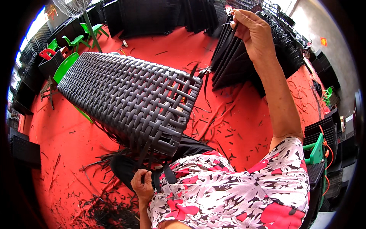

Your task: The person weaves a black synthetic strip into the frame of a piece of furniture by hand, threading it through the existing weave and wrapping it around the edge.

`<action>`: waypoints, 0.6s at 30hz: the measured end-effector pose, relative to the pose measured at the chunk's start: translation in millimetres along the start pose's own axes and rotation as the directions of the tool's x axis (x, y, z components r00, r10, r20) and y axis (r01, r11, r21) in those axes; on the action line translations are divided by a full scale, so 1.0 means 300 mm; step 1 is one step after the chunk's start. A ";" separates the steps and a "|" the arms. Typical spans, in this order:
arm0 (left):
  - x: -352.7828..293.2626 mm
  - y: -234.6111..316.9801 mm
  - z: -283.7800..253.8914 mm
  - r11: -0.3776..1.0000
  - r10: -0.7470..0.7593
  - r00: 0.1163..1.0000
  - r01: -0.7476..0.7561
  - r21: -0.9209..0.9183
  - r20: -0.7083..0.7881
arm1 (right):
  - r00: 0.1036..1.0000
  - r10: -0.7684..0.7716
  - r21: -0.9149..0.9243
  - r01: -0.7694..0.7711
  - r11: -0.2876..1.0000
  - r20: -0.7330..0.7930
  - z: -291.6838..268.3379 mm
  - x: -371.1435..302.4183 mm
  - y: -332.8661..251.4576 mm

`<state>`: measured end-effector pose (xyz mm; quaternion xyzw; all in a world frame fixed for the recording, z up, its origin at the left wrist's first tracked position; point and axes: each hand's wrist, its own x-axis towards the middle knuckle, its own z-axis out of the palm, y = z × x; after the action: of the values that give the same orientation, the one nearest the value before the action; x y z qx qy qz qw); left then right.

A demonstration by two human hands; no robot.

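Observation:
A long frame woven with dark grey flat strips [129,95] lies slanting across my lap, its open-gapped end on the right, nearest me. From its lower corner dark strips [142,156] hang down toward my left hand [142,185], whose fingers are closed on one of them beside my waist. High at the upper right, away from the frame, my right hand [253,34] is raised with thumb and fingers pinched together. A thin dark strip shows at those fingertips; where it leads is hard to make out.
Cut strip scraps [110,210] litter the red floor [95,149]. A green chair [65,66] stands behind the frame's far end. Dark panels [232,65] are stacked beyond my right arm. Small green chairs [76,42] and a fan [70,5] are at the far left.

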<state>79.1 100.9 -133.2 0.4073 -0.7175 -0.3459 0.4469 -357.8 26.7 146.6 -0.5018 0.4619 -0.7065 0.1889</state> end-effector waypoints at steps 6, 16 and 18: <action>0.004 0.011 -0.003 0.996 -0.090 0.996 0.090 -0.026 0.018 | 0.997 -0.075 -0.169 0.070 0.983 -0.021 0.010 -0.063 -0.008; 0.006 0.012 -0.013 0.977 -0.192 0.981 0.194 -0.084 0.040 | 0.977 -0.208 -0.338 0.183 0.923 -0.040 -0.004 -0.171 -0.017; -0.001 0.001 -0.026 0.983 -0.173 0.982 0.177 -0.043 0.078 | 0.979 -0.078 -0.300 0.018 0.954 -0.191 0.069 -0.191 -0.060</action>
<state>86.3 100.2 -130.2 0.4446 -0.6860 -0.4165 0.3978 -311.5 67.9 132.5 -0.4619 0.5669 -0.6805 0.0468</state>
